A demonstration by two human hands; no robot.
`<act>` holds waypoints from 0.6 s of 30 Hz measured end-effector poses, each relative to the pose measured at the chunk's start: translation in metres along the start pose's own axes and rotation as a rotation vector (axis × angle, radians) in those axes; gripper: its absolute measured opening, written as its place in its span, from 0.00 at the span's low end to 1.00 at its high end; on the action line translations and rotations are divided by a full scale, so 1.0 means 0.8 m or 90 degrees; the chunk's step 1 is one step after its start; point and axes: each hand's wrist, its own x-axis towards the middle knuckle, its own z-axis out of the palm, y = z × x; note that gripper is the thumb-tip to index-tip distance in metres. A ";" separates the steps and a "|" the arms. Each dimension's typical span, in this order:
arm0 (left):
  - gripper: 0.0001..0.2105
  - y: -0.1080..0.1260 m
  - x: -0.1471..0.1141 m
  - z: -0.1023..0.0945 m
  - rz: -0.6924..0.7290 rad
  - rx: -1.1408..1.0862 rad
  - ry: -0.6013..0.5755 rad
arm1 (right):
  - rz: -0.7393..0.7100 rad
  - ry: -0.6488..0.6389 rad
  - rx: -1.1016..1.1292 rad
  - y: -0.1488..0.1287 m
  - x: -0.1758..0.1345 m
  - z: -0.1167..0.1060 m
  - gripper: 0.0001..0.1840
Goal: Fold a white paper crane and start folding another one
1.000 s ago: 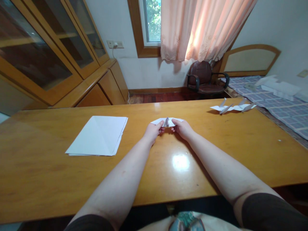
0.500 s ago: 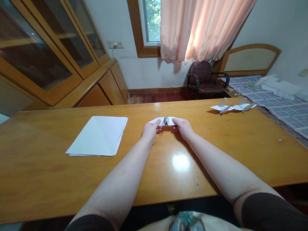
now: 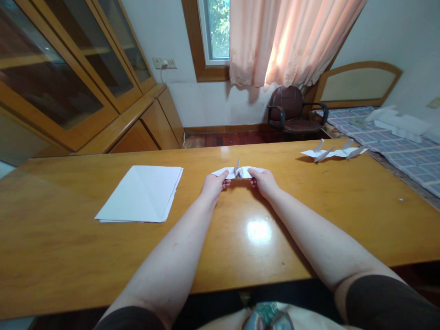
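A white folded paper crane is stretched between my two hands, just above the wooden table. My left hand pinches its left wing, thumb on top and fingers underneath. On the other side, my right hand grips the right wing the same way. The crane's narrow upright point rises between the wings, and its small folded body sits in the middle. Parts of both wings are hidden beneath my thumbs.
To the left lies a stack of white paper sheets on the table. Finished-looking paper cranes stand near the far right edge. Beyond the table are an office chair, a bed and a glass-door cabinet.
The wings are pulled slightly further apart, my right hand having shifted a little to the right. The crane's upright point stands taller and its middle looks more spread.
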 end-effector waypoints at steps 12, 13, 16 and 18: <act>0.10 0.010 -0.004 -0.004 -0.027 0.043 -0.017 | 0.005 -0.020 -0.022 -0.002 0.005 -0.012 0.14; 0.10 0.010 -0.004 -0.003 -0.032 0.042 -0.016 | 0.006 -0.019 -0.025 -0.002 0.005 -0.013 0.14; 0.10 0.011 -0.004 -0.003 -0.036 0.040 -0.010 | 0.014 -0.013 -0.024 -0.003 0.006 -0.013 0.14; 0.09 0.012 -0.005 -0.003 -0.036 0.038 -0.005 | 0.015 -0.015 -0.024 -0.004 0.005 -0.012 0.13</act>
